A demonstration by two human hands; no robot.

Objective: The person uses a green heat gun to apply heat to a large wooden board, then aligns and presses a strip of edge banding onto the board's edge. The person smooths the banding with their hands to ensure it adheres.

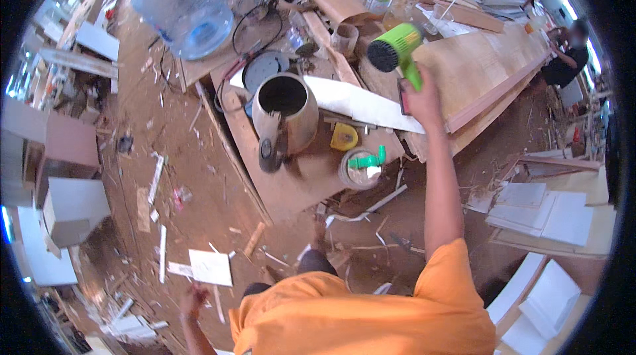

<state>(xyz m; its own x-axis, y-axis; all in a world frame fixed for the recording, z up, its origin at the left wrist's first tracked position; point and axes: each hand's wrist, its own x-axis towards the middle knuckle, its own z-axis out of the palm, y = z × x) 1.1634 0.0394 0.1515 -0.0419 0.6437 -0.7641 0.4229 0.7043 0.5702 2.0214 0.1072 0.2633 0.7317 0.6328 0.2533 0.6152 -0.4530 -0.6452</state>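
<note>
One cluttered bench (288, 196) carries the tools; a large bluish bottle (182, 13) sits at its far left, apparently clear of the working arm. A metal kettle (306, 123) stands nearer, handle toward the person, perhaps for easy reach. Above the bench's right part, the right hand (421, 95) wraps the grip of a green dryer (403, 39), leaving its dark end uncovered. The left hand (193, 299) hangs low, too blurred to tell whether it holds anything. A small yellow case (344, 137) lies beside the kettle.

On our brown wooden surface (298, 192), a grey rounded metal kettle (301, 123) sits left of a clear round jar (361, 181); beyond them, rightward, a green pistol-shaped plastic heat gun (399, 47) is in our right hand (422, 98).
</note>
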